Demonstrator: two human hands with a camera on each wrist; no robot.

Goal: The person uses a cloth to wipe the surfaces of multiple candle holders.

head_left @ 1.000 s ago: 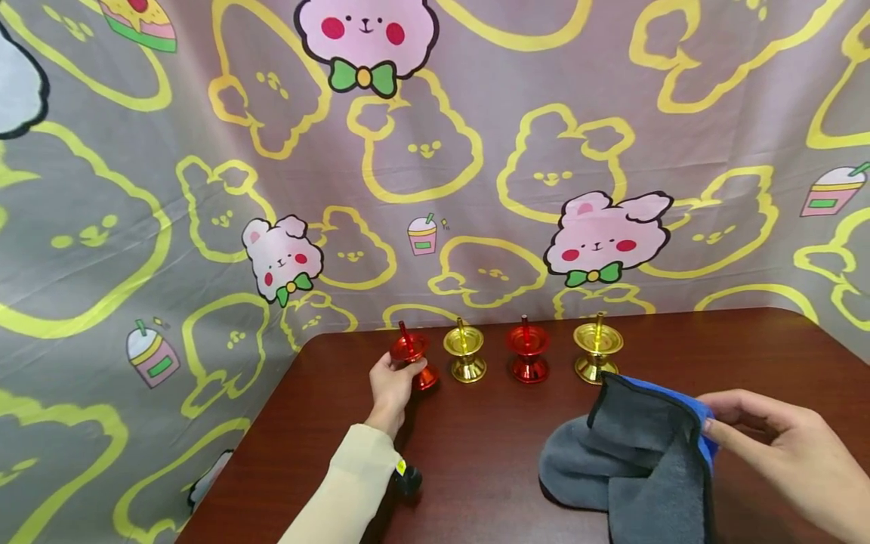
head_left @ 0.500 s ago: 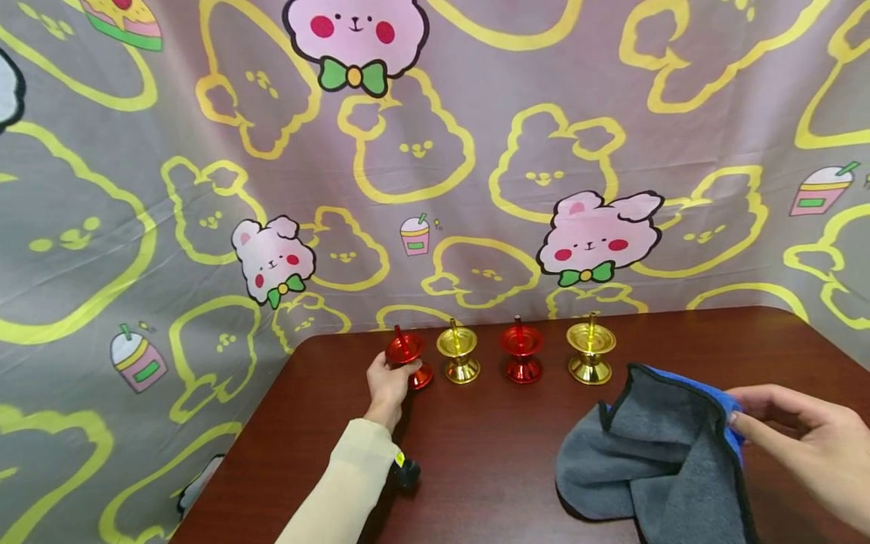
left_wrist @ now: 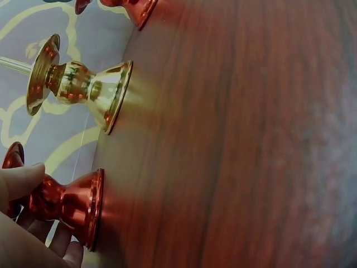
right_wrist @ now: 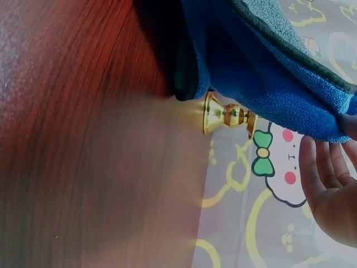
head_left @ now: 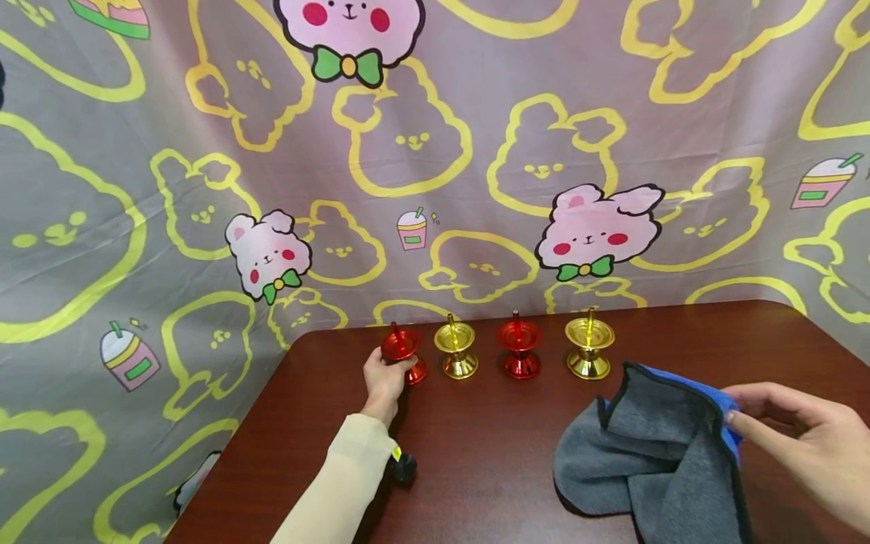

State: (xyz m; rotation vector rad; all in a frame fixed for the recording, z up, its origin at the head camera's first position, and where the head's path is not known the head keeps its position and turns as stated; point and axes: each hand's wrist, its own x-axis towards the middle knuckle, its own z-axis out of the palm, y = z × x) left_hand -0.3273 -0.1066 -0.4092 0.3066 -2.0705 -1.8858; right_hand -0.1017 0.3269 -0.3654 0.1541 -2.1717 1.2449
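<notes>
My L hand (head_left: 383,381) is clamped on a red candle holder (head_left: 401,347), w/ a gold one (head_left: 455,344) just R of that grip. My R hand (head_left: 809,434) pinches a grey/blue cloth (head_left: 680,453), hanging to its L.

In the head view, the left arm (head_left: 333,487) enters near seven o'clock, slanting toward one; the left hand (head_left: 383,379) grips, its thumb (left_wrist: 23,181) laid across toward two o'clock and its fingers (left_wrist: 60,240) curled opposite. The right hand (head_left: 809,434), at four o'clock, points toward ten and pinches between thumb and forefinger.
</notes>
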